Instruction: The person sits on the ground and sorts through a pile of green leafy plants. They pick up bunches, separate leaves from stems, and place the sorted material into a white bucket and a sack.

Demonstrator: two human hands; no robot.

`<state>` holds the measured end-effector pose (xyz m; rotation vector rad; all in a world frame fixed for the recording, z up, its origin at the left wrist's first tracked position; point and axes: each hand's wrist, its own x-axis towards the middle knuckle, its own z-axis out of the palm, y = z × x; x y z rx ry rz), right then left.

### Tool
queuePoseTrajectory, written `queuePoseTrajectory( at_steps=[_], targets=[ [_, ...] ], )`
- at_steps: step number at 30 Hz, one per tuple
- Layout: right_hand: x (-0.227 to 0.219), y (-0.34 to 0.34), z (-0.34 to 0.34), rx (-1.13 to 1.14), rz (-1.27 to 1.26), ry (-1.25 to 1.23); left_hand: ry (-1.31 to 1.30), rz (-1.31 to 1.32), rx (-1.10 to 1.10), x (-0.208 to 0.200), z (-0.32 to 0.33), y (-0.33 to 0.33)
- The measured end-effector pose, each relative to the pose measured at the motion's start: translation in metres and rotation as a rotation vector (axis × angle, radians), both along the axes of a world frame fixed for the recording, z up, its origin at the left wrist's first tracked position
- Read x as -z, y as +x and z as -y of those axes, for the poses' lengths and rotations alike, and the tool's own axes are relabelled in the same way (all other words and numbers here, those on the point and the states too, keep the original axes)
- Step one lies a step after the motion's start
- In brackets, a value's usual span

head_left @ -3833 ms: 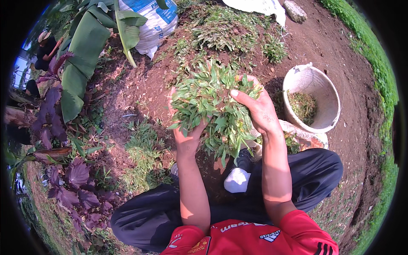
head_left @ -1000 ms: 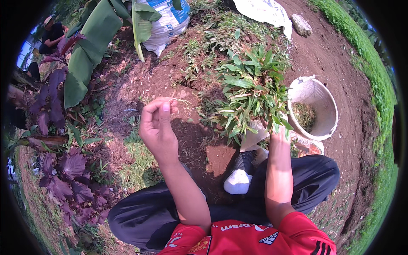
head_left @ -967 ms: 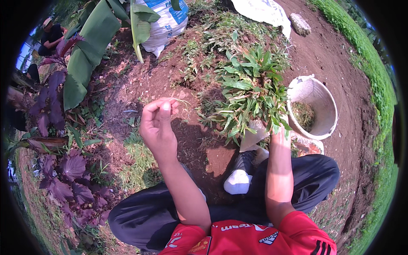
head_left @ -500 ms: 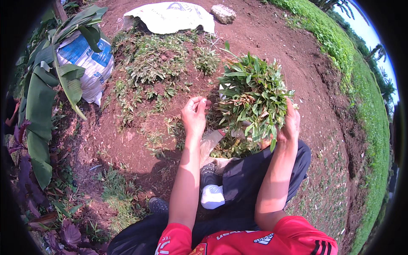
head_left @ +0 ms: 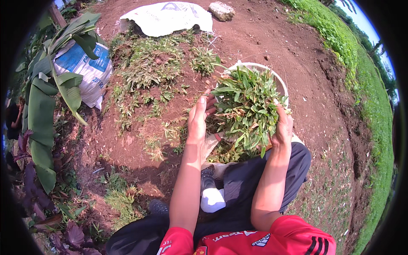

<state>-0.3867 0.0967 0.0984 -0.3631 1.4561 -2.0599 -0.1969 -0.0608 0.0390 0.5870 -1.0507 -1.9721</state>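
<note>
A thick bunch of broad-leaved grass [head_left: 246, 100], green with some dry brown leaves, is gripped along its right side by my right hand [head_left: 282, 127]. My left hand [head_left: 199, 121] is at the bunch's left edge, fingers stretched out and palm turned toward it; whether it touches the leaves is hard to tell. Behind and around the bunch shows the pale rim of a white bucket [head_left: 284, 87], its inside mostly hidden by the leaves. More cut grass [head_left: 238, 154] lies below the bunch, close to my bent right leg.
Ahead on the bare soil is a patch of grass clumps [head_left: 155, 63], with a white sack [head_left: 170, 19] spread at its far end. A stone [head_left: 222, 11] lies beside that. At left stands a full white-and-blue sack [head_left: 91, 78] under large banana leaves [head_left: 40, 123]. A green strip [head_left: 365, 97] borders the right.
My left hand has opened from a pinch and come alongside the bunch. The bunch has shifted slightly left and down with my right hand, and more of the bucket rim shows.
</note>
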Motion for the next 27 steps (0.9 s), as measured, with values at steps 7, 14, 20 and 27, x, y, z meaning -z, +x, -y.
queuePoseTrajectory(
  at_steps=[7, 14, 20, 27],
  targets=[
    [0.007, 0.073, 0.05, -0.462, 0.083, 0.161, 0.261, -0.191, -0.207, -0.033, -0.041, 0.114],
    [0.021, 0.168, 0.091, -0.775, 0.033, 0.145, 0.465, -0.241, -0.332, -0.032, -0.082, 0.182],
    [0.018, 0.225, 0.107, -0.959, -0.666, 0.119, 0.455, -0.363, -0.429, -0.029, -0.103, 0.243],
    [-0.022, 0.259, 0.071, -1.164, -1.048, -0.112, 0.433, -0.326, -0.708, -0.036, -0.122, 0.261]
  ],
)
